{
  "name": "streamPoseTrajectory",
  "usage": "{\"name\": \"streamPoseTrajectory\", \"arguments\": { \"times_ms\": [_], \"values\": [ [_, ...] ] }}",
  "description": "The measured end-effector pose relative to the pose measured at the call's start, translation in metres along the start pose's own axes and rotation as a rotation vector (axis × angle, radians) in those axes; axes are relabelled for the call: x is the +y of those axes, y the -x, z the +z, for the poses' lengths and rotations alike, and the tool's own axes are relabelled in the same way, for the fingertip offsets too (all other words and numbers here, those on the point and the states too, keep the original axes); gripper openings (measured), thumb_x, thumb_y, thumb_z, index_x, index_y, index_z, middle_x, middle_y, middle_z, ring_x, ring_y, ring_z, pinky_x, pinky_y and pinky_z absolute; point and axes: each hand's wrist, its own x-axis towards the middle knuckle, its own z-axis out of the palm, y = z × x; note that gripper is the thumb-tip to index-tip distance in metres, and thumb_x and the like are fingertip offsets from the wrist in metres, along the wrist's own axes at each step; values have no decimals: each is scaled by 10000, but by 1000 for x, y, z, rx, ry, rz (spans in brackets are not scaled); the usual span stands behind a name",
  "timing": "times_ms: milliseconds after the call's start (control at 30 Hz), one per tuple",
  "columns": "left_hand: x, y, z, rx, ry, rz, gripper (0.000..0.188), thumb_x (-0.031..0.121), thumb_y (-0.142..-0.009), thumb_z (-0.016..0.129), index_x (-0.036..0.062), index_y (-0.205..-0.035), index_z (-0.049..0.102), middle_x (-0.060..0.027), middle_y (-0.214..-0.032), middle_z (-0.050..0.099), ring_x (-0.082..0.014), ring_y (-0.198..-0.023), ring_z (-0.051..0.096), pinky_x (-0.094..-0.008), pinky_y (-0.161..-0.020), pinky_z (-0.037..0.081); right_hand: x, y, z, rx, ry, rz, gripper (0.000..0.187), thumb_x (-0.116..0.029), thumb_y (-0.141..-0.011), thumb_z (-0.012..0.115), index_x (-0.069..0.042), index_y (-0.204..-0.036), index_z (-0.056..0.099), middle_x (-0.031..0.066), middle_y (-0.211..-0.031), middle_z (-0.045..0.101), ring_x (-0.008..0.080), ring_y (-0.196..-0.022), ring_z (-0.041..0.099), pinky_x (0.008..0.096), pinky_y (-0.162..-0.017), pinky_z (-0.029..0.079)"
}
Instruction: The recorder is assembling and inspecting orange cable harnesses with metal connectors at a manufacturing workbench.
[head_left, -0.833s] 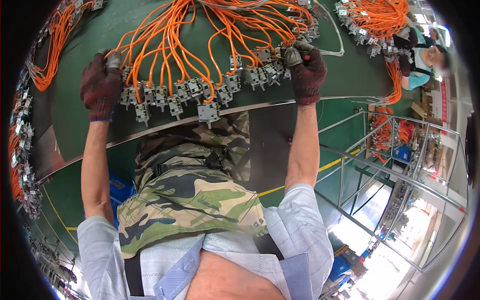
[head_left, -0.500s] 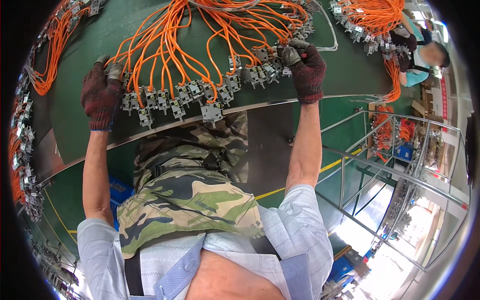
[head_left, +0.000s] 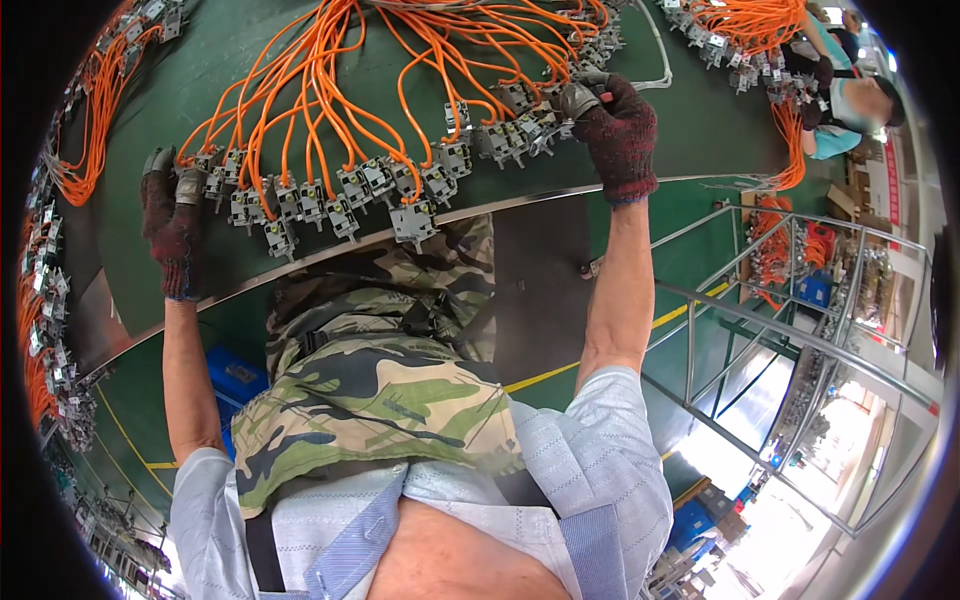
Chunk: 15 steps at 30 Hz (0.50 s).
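A fan of orange cables (head_left: 330,70) lies on the green tabletop (head_left: 520,195), each cable ending in a small grey metal connector block (head_left: 412,222). The blocks form an uneven row along the near edge. At the left end of that row, my left hand (head_left: 175,225), in a dark red knit glove with grey fingertips, has its fingers stretched and apart beside the outermost blocks. My right hand (head_left: 618,140), gloved the same way, is at the right end, fingers curled and pressed together against the blocks there. Whatever lies between those fingertips is hidden.
More orange cable bundles (head_left: 100,150) lie at the far left and the far right (head_left: 750,25). A co-worker (head_left: 860,105) stands at the right end of the table. Metal tube frames (head_left: 780,340) stand to my right; a blue bin (head_left: 235,380) sits below the table's edge.
My left hand has moved left and its fingers have spread, uncovering blocks at the row's left end. The left part of the row has shifted slightly left. My right hand has barely moved.
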Motion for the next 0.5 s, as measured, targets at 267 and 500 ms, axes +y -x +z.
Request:
{"name": "streamPoseTrajectory", "arguments": {
  "times_ms": [267,500],
  "values": [
    [-7,4,19,158,104,-30,413,186,-989,695,31,-1367,632,-179,-1405,594,-286,-1235,625,-389,-1031,513,-6,-6,-2,-63,63,-8,240,-201,-851,807,-38,-1024,774,24,-794,720,81,-734,644,281,-694,545],
    [2,5,22,163,61,-14,435,199,-991,691,49,-1391,611,-176,-1378,605,-284,-1168,650,-393,-997,532,-11,27,10,130,-108,41,280,-194,-838,832,-34,-1058,769,36,-808,722,93,-739,640,275,-703,550]
  ]
}}
